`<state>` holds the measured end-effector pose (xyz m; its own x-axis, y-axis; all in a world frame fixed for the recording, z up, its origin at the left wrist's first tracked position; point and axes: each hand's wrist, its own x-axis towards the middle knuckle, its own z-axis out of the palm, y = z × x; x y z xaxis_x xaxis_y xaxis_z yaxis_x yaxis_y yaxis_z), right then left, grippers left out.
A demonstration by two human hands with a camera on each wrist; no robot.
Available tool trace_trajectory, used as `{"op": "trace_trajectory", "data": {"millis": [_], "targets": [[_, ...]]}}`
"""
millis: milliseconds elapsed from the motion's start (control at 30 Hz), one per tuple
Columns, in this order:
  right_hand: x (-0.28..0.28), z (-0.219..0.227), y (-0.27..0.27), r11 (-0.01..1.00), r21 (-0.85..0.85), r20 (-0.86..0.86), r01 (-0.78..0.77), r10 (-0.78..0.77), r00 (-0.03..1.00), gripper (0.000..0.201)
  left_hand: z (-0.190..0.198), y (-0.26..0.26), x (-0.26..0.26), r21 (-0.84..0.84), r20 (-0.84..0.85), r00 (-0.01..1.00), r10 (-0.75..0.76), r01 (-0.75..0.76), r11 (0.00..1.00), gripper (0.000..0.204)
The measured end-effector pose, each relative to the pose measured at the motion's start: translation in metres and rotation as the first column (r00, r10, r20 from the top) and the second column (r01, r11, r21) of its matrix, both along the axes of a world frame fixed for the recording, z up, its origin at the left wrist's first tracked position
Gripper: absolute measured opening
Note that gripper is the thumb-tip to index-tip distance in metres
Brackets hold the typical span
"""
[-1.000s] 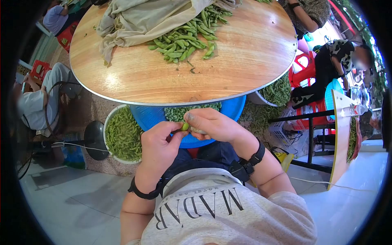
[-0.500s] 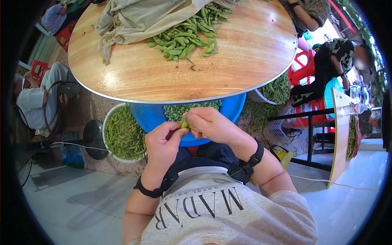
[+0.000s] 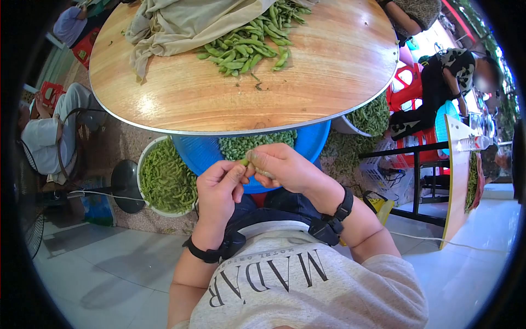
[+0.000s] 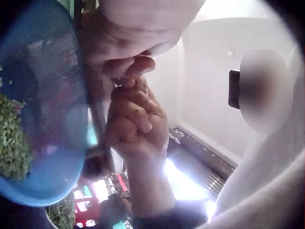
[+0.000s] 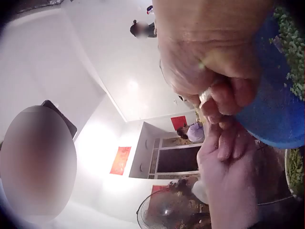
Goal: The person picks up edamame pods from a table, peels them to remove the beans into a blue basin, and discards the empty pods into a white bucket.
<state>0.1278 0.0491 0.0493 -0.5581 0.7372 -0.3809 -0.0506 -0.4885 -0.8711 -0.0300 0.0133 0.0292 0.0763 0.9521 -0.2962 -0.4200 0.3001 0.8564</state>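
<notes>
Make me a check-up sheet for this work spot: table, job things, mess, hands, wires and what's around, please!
Surface: wooden table, with a heap of edamame pods partly under a beige cloth.
Job's things: green pod between the hands; shelled beans in a blue basket; white tub of pods.
Clutter: dark plant scraps on the table.
Hands: right hand pinches the green pod; left hand meets it, its hold unclear.
Cables: pale cable at the left, white cord low on the right.
Surroundings: seated people, red plastic stools, a fan.
</notes>
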Motion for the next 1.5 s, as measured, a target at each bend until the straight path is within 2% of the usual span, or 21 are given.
{"op": "trace_trajectory", "data": {"millis": [67,100,167,200,267,400,500,600,700,800,900,967,1033,1100,1133,1167,1267,1367,1500], "targets": [[-0.002,-0.003,-0.004,0.999,0.0,-0.057,-0.036,0.036,0.998,0.036,-0.004,0.001,-0.003,-0.026,0.065,0.998,-0.011,0.013,1.0,0.008],[0.001,-0.001,-0.003,0.998,0.026,-0.011,-0.057,0.057,0.998,0.037,-0.005,0.002,-0.003,-0.037,0.098,0.995,-0.016,0.02,0.999,0.009],[0.007,0.002,-0.002,0.993,0.068,0.077,-0.1,0.095,0.992,0.039,-0.002,0.001,-0.005,-0.009,0.042,0.999,0.011,-0.01,1.0,0.01],[0.007,0.002,-0.003,0.996,0.062,0.089,-0.058,0.052,0.995,0.039,-0.001,0.001,-0.006,0.005,0.015,1.0,0.027,-0.027,1.0,0.011],[0.007,0.001,-0.001,0.998,0.058,0.116,0.024,-0.031,0.993,0.039,0.003,0.001,-0.006,0.012,-0.074,0.997,0.027,-0.026,1.0,0.012],[0.002,0.001,-0.003,1.0,0.022,0.043,0.007,-0.008,0.999,0.039,0.009,-0.003,-0.001,0.031,-0.342,0.94,-0.022,0.034,0.999,0.013],[0.001,-0.003,-0.002,1.0,0.006,0.046,-0.002,0.002,0.999,0.038,0.002,-0.005,-0.002,0.278,-0.626,0.774,0.09,0.114,0.954,0.012],[-0.002,-0.002,-0.001,1.0,0.019,0.086,-0.015,0.013,0.996,0.036,0.008,-0.004,-0.002,0.325,-0.699,0.704,0.129,0.151,0.934,0.011],[-0.004,-0.002,0.0,0.998,0.057,0.12,-0.011,0.004,0.993,0.033,0.008,-0.004,0.0,0.316,-0.693,0.708,0.136,0.129,0.94,0.009],[-0.004,-0.005,-0.002,0.996,0.082,0.107,0.03,-0.039,0.993,0.031,0.002,-0.006,0.006,0.33,-0.612,0.77,0.178,0.045,0.943,0.008],[-0.005,-0.006,-0.002,0.993,0.103,0.111,0.065,-0.076,0.991,0.032,-0.001,-0.007,0.008,0.262,-0.555,0.821,0.133,0.021,0.965,0.007],[-0.004,-0.004,-0.002,0.995,0.076,0.099,0.067,-0.075,0.992,0.032,0.002,-0.004,0.008,0.117,-0.38,0.924,0.041,0.004,0.993,0.006],[-0.004,-0.008,-0.003,0.994,0.081,0.069,0.069,-0.074,0.995,0.032,0.001,-0.001,0.005,-0.015,-0.177,0.984,-0.005,0.003,1.0,0.008],[-0.004,-0.01,-0.004,0.995,0.081,0.047,0.061,-0.065,0.997,0.033,-0.008,0.003,-0.001,-0.129,0.043,0.999,-0.004,0.01,0.992,0.012],[-0.004,-0.01,-0.005,0.996,0.077,0.039,0.053,-0.056,0.998,0.033,-0.011,0.004,-0.002,-0.151,0.094,0.996,-0.009,0.023,0.988,0.014],[-0.003,-0.01,-0.005,0.996,0.073,0.031,0.046,-0.048,0.998,0.034,-0.012,0.004,-0.002,-0.142,0.102,0.995,-0.007,0.021,0.99,0.013],[0.006,-0.017,-0.004,0.99,0.069,0.161,0.12,-0.129,0.978,0.029,-0.013,0.003,-0.002,-0.112,0.091,0.996,-0.003,0.014,0.994,0.012],[0.003,-0.009,-0.006,0.973,0.196,0.214,0.122,-0.164,0.963,0.021,-0.008,0.002,-0.001,-0.084,-0.014,1.0,-0.012,0.011,0.996,0.011],[0.0,-0.024,-0.009,0.941,0.253,0.123,0.225,-0.262,0.957,0.015,-0.005,-0.002,0.009,-0.012,-0.191,0.982,0.01,-0.013,1.0,0.01]]}}
